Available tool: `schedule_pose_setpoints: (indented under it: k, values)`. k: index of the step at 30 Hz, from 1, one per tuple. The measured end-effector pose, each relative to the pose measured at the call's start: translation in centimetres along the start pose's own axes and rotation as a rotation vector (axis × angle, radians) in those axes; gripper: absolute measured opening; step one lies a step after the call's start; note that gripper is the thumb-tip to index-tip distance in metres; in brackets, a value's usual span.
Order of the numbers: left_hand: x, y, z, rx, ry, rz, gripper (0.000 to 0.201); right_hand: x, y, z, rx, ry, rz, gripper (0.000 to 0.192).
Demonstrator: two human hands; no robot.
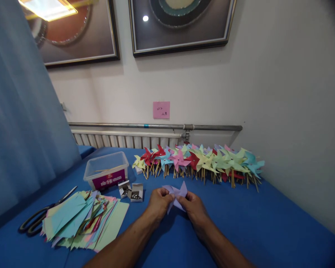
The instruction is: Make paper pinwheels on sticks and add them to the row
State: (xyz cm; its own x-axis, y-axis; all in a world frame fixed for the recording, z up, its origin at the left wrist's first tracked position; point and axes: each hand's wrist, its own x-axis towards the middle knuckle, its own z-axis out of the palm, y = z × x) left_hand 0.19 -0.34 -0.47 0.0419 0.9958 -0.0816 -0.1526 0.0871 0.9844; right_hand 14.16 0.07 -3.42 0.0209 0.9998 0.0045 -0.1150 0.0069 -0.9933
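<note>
The left hand and the right hand are located at the lower center of the frame. Both grasp a lavender paper pinwheel, thumbs on the near face and close to its middle. The pinwheel is positioned between the two hands, above the blue table surface; its pointed blades project upward and downward.

Two small open cardboard boxes, a left box and a right box, stand left of center, near the left hand. Each contains small metallic pieces, probably pushpins, though they are too small to identify with certainty. Directly behind the boxes is a clear plastic container with a purple label; thin sticks lie inside.

At the lower left, a loose pile of colored paper sheets lies beside black-handled scissors, whose blades point toward the upper right. Across the middle right, a long row of multicolored pinwheels on wooden sticks lies along the rear of the table. A pink note is attached to the wall above the metal pipe.
</note>
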Motion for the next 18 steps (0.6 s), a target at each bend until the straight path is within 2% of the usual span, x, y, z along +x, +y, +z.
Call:
schedule_pose_setpoints:
  k: [8,18]
  values:
    - [0.26,-0.26,-0.11,0.000,-0.022,-0.036,0.032,-0.32,-0.67,-0.01,-0.016,-0.008,0.016,0.040]
    - [-0.19,0.64,0.24,0.071,0.042,-0.091,0.011,0.12,0.00,-0.33,-0.008,-0.018,0.070,0.045]
